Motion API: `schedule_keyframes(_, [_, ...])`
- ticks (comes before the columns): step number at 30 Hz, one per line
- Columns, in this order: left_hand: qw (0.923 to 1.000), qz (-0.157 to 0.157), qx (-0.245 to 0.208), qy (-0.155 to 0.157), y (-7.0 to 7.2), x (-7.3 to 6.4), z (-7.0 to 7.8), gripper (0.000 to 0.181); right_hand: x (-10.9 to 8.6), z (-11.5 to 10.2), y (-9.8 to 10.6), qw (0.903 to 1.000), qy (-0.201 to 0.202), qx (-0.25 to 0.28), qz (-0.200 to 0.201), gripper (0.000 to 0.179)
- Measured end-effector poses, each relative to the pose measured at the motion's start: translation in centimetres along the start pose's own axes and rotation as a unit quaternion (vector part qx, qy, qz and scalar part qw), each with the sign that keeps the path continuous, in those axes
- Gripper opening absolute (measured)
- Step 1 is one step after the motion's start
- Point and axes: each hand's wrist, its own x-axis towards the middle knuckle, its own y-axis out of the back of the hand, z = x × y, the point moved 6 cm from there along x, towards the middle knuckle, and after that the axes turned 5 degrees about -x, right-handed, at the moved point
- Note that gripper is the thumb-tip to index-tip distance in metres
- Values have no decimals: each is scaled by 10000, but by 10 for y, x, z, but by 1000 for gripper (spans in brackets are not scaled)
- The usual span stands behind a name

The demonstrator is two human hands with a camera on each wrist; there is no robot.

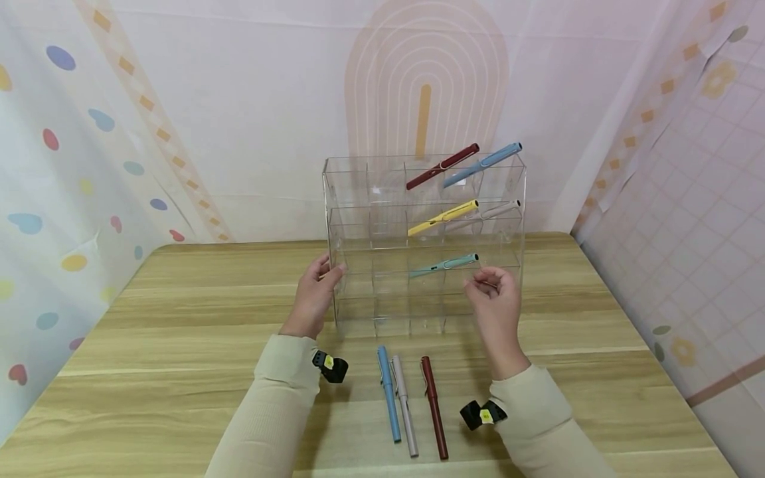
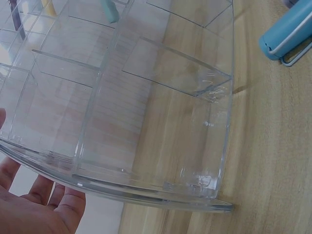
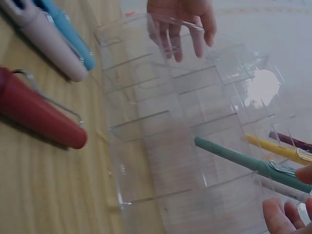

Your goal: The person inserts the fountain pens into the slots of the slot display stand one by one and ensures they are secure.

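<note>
A clear acrylic rack point(image 1: 391, 292) with rows of compartments stands upright on the table. My left hand point(image 1: 313, 295) grips its left side edge, thumb in front and fingers point(image 2: 68, 204) behind the panel. Close to the teal pen point(image 1: 442, 265) in a lower compartment is my right hand point(image 1: 496, 302), fingers loosely bent with nothing between them. In the right wrist view its thumb point(image 3: 304, 174) overlaps the capped end of that pen. Above lean a yellow pen point(image 1: 442, 218), a pale grey pen point(image 1: 493, 212), a dark red pen point(image 1: 442, 166) and a light blue pen point(image 1: 483, 164).
On the table point(image 1: 179, 372) before the rack lie a blue pen point(image 1: 388, 395), a pale grey-pink pen point(image 1: 404, 406) and a dark red pen point(image 1: 434, 408), side by side between my forearms. A patterned curtain point(image 1: 269, 99) hangs behind the table and along both sides.
</note>
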Motion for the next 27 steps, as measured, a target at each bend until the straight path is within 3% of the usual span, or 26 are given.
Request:
schedule_keyframes(10, [10000, 31, -24, 21, 1, 1, -1, 51, -15, 18, -1, 9929, -366, -777, -817, 26])
schedule_keyframes(15, [10000, 18, -18, 15, 0, 0, 0, 52, -25, 30, -5, 9809, -584, -1264, -1359, 30])
schedule_keyframes(27, [10000, 22, -40, -48, 0, 1, 0, 50, -47, 54, -22, 9495, -608, -2018, -2323, 36])
